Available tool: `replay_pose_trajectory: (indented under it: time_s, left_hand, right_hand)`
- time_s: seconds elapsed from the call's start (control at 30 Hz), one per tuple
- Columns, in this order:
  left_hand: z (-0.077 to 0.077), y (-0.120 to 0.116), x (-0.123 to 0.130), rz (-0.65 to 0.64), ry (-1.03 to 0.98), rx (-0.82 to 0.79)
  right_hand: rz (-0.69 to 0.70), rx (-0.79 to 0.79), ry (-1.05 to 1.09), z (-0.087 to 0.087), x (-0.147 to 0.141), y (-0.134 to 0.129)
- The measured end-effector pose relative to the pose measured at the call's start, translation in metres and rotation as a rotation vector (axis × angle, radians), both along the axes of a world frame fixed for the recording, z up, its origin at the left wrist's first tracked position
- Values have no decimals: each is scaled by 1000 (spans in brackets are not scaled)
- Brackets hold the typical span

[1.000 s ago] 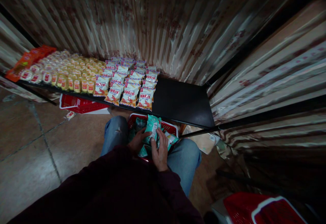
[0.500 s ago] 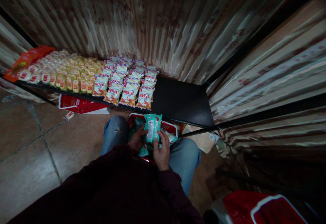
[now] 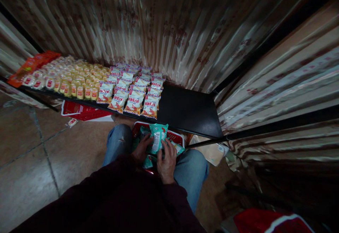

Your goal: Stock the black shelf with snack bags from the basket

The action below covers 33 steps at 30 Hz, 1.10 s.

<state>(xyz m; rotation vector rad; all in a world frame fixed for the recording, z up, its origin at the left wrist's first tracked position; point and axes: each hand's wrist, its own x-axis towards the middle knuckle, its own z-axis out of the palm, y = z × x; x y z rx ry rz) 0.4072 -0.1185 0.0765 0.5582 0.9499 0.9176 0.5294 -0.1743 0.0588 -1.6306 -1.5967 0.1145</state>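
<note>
Between my knees, a teal snack bag [image 3: 158,134] is held over a red basket [image 3: 180,136]. My left hand [image 3: 142,147] grips its left side, fingers bent against the wrapper. On its lower right, my right hand [image 3: 167,159] presses with thumb and fingers. More teal bags [image 3: 148,161] lie in the basket under my hands, partly hidden by them. Just beyond the basket runs a black shelf [image 3: 190,107], with white and orange snack bags [image 3: 135,100] standing on it in rows.
Small wrapped yellow cakes [image 3: 79,81] and orange packets [image 3: 31,67] fill the shelf's left part. Under it sits another red basket [image 3: 84,110], with a small wrapped piece [image 3: 72,122] on the floor. A third red basket [image 3: 254,220] stands at lower right. Pleated curtains surround the shelf.
The view has tilted slightly, so the shelf appears a little lower. The teal bag leans back more, and my right hand's fingers have shifted upon it.
</note>
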Motion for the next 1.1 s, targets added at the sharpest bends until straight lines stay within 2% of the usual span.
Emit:
replay_pose_trajectory:
  time_s: [0.13, 0.27, 0.57, 0.67, 0.83, 0.97, 1.1]
  left_hand:
    - [4, 3, 6, -9, -23, -54]
    - [8, 4, 7, 1, 38, 37]
    - [13, 5, 13, 40, 222, 65]
    - [18, 4, 15, 36, 261, 140]
    - [29, 1, 15, 6, 299, 281]
    - [24, -4, 19, -10, 278, 259]
    - [18, -7, 24, -9, 307, 331]
  right_hand:
    - [8, -14, 19, -4, 1, 0]
    - [21, -6, 20, -6, 1, 0]
    - [14, -12, 18, 0, 2, 3]
    - [28, -61, 29, 0, 1, 3]
    - [37, -94, 116, -11, -1, 3]
    - [6, -131, 217, -16, 0, 5]
    - [-33, -212, 387, -9, 5, 10]
